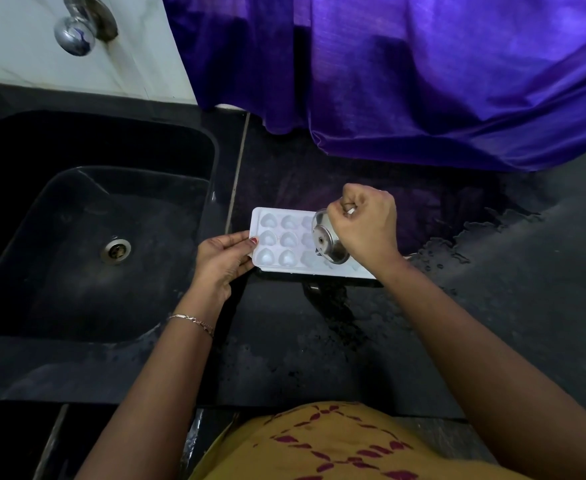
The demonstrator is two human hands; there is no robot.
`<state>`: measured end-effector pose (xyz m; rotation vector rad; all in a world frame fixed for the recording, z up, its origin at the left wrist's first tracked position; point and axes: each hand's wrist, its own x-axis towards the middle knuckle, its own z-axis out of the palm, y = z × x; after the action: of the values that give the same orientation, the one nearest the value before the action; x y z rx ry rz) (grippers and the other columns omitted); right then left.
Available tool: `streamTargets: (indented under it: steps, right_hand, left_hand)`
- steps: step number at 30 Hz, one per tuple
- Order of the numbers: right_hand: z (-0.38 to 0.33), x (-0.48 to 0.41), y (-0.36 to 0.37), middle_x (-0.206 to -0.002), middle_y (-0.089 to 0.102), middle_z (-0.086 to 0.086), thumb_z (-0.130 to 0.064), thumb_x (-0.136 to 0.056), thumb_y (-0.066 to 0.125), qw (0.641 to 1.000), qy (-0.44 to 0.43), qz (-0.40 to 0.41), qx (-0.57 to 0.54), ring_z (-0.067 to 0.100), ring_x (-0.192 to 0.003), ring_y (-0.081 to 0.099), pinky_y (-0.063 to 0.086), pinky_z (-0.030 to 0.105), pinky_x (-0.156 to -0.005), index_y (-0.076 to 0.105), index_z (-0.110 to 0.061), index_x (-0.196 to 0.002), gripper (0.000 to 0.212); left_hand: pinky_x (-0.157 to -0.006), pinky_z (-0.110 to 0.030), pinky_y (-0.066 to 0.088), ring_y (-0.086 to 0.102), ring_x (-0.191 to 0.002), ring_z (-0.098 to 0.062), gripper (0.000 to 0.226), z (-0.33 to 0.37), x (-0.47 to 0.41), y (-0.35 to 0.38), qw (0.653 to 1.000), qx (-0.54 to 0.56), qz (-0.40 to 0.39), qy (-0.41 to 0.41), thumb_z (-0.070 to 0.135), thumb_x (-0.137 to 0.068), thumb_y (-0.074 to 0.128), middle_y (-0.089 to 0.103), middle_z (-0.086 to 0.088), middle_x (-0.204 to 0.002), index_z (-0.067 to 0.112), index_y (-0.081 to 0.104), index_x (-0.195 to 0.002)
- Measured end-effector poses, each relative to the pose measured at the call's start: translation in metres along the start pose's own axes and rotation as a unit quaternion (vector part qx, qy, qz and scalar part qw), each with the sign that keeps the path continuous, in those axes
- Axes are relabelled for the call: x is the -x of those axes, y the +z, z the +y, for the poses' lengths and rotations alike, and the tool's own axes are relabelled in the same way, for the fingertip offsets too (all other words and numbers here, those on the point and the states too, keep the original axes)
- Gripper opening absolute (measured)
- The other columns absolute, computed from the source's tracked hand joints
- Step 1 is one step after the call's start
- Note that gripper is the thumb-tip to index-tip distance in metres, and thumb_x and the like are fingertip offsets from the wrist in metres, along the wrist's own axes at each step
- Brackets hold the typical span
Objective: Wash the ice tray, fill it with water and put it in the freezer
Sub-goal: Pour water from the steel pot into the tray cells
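A white ice tray (279,240) with heart-shaped cells lies on the black counter just right of the sink. My left hand (224,259) grips the tray's left edge, thumb on top. My right hand (367,221) holds a small steel cup (328,241) tipped on its side over the tray's right half, its base facing the camera. The right end of the tray is hidden under that hand and cup. Any water in the cells is too faint to make out.
A black sink (87,220) with a steel drain (115,250) lies to the left, a chrome tap (75,34) above it. Purple cloth (423,81) hangs over the back of the counter. Water is splashed on the counter (492,237) to the right.
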<state>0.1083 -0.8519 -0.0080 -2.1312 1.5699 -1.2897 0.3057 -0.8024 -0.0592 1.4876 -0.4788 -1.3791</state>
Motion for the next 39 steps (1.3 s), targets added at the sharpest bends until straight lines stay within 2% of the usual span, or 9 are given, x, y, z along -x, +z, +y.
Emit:
streamTargets:
  steps: [4,9,14,19,23,28,30,33,39]
  right_hand:
    - [-0.001,-0.004,-0.004,-0.046,0.027,-0.008,-0.006,-0.07,0.056,0.999,0.038,0.004,-0.018,0.008,-0.045,0.027,0.028,0.019,-0.049,0.024,-0.025,-0.051,0.042]
    - [-0.002,-0.014,-0.009,-0.048,0.026,-0.007,-0.004,-0.073,0.057,0.986,0.143,0.03,-0.081,0.006,-0.047,0.025,0.027,0.017,-0.049,0.026,-0.019,-0.052,0.04]
    - [-0.006,-0.02,-0.002,-0.047,0.025,-0.009,-0.002,-0.072,0.056,0.977,0.171,0.023,-0.125,0.01,-0.05,0.026,0.03,0.025,-0.052,0.024,-0.021,-0.05,0.044]
    - [-0.017,-0.015,0.011,-0.047,0.025,-0.009,-0.003,-0.071,0.058,0.99,0.112,-0.014,-0.085,0.007,-0.046,0.025,0.028,0.021,-0.05,0.023,-0.022,-0.05,0.044]
    - [-0.023,-0.011,0.019,-0.046,0.025,-0.009,-0.007,-0.071,0.057,0.995,0.069,-0.037,-0.054,0.008,-0.046,0.026,0.03,0.027,-0.05,0.022,-0.024,-0.051,0.043]
    - [-0.028,-0.01,0.024,-0.044,0.023,-0.009,-0.008,-0.069,0.055,0.998,0.013,-0.049,-0.034,0.009,-0.044,0.026,0.026,0.021,-0.049,0.02,-0.029,-0.051,0.045]
    - [-0.028,-0.009,0.026,-0.044,0.023,-0.011,-0.008,-0.069,0.054,0.998,-0.012,-0.053,-0.022,0.009,-0.043,0.026,0.026,0.018,-0.055,0.019,-0.03,-0.051,0.045]
    - [-0.028,-0.009,0.029,-0.044,0.023,-0.012,-0.011,-0.069,0.053,0.998,-0.035,-0.056,-0.009,0.008,-0.043,0.027,0.028,0.022,-0.064,0.018,-0.03,-0.052,0.043]
    - [-0.027,-0.009,0.031,-0.045,0.024,-0.011,-0.011,-0.069,0.053,0.997,-0.054,-0.054,0.02,0.009,-0.043,0.029,0.03,0.022,-0.068,0.023,-0.026,-0.052,0.038]
  left_hand:
    - [-0.056,-0.021,0.056,0.07,-0.061,-0.009,0.016,0.001,0.0,0.0,1.0,0.0,0.002,-0.001,0.002,-0.085,0.069,0.072,-0.008,-0.084,0.001,0.068,-0.101]
    - [-0.056,-0.02,0.056,0.07,-0.062,-0.009,0.009,0.001,0.0,-0.001,1.0,0.003,-0.004,-0.004,0.002,-0.085,0.069,0.074,0.001,-0.07,0.003,0.069,-0.095]
    - [-0.059,-0.021,0.057,0.071,-0.065,-0.01,0.01,-0.001,-0.001,-0.002,1.0,0.0,-0.006,-0.003,0.003,-0.085,0.069,0.074,-0.004,-0.078,0.003,0.069,-0.095]
    - [-0.058,-0.021,0.057,0.071,-0.064,-0.01,0.009,-0.001,-0.001,-0.002,1.0,0.005,-0.011,-0.005,0.002,-0.086,0.069,0.074,-0.003,-0.075,0.003,0.069,-0.095]
    - [-0.06,-0.022,0.058,0.07,-0.063,-0.008,0.01,-0.001,-0.002,-0.002,1.0,0.005,-0.01,-0.005,0.002,-0.086,0.068,0.074,0.001,-0.069,0.003,0.069,-0.096]
    - [-0.06,-0.022,0.059,0.07,-0.062,-0.008,0.012,-0.001,-0.002,-0.002,1.0,0.006,-0.008,-0.005,0.002,-0.086,0.068,0.073,-0.003,-0.074,0.001,0.069,-0.098]
    - [-0.062,-0.023,0.059,0.07,-0.062,-0.009,0.013,-0.002,-0.002,-0.002,1.0,0.009,-0.008,-0.005,0.002,-0.086,0.068,0.073,-0.003,-0.076,0.0,0.069,-0.099]
    - [-0.064,-0.023,0.059,0.069,-0.063,-0.009,0.016,-0.002,-0.003,-0.002,1.0,0.007,-0.011,-0.004,0.002,-0.087,0.067,0.072,-0.007,-0.082,0.0,0.068,-0.103]
    - [-0.064,-0.024,0.06,0.07,-0.065,-0.009,0.018,-0.003,-0.004,-0.003,1.0,0.006,-0.012,-0.005,0.002,-0.086,0.068,0.073,-0.002,-0.075,-0.001,0.068,-0.104]
